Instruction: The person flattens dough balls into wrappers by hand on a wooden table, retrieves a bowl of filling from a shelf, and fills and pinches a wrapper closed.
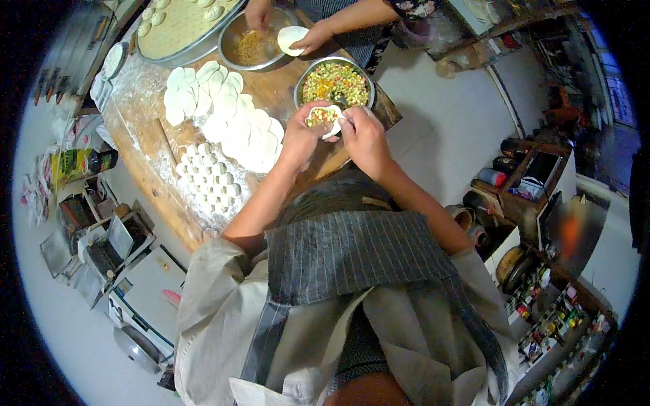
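Note:
My left hand (302, 139) cups a round dough wrapper (333, 128) with chopped vegetable filling (321, 117) in its middle. The fingers of my right hand (365, 134) pinch the wrapper's right edge, which is partly gathered up around the filling. Just beyond my hands stands a metal bowl (298, 96) of diced green, yellow and orange filling, with a dark utensil partly visible in it. To the left, flat floured wrappers (233, 118) lie overlapping on the wooden table (139, 145). Small dough pieces (208, 177) sit closer to me, beside a thin rolling pin (166, 142).
Across the table, another person's hand (315, 38) holds a wrapper (291, 40) over a metal bowl (227, 57) of brown filling; their other hand (258, 15) reaches into it. A large steamer tray (183, 37) holds several filled buns (158, 17). Cluttered shelves (555, 318) stand at right.

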Action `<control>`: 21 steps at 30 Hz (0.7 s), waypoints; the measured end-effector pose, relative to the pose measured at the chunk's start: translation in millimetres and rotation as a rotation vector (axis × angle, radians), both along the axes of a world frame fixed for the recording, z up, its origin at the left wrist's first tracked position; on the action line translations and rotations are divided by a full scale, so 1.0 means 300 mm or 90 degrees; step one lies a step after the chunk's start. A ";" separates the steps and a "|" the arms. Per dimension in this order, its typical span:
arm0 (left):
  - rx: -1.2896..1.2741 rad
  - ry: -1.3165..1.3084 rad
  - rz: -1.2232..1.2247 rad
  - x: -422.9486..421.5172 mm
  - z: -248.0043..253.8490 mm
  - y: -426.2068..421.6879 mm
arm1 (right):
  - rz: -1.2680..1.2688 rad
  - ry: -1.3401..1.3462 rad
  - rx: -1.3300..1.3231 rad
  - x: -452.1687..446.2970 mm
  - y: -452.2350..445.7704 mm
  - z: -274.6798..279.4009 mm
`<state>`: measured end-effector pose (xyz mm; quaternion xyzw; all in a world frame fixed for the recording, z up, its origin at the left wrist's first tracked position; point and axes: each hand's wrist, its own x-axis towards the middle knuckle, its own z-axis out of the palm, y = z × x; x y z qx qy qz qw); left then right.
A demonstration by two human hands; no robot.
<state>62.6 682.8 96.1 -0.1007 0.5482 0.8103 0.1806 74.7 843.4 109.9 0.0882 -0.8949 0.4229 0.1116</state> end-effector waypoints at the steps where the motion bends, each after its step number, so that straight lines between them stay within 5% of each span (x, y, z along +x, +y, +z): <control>1: 0.024 -0.020 -0.014 0.002 0.003 -0.007 | -0.002 -0.033 -0.025 -0.001 -0.002 -0.004; 6: 0.105 -0.087 -0.060 0.004 0.006 -0.012 | 0.068 -0.053 -0.032 -0.009 0.014 -0.022; 11: -0.071 -0.030 -0.062 0.011 0.006 -0.003 | 0.023 -0.046 0.021 0.017 0.005 0.003; 17: 0.058 -0.051 -0.097 -0.014 -0.059 -0.045 | 0.085 -0.062 0.007 -0.002 -0.002 -0.015; 21: -0.023 -0.021 -0.135 -0.013 -0.066 -0.041 | 0.137 -0.102 0.053 -0.023 0.012 -0.016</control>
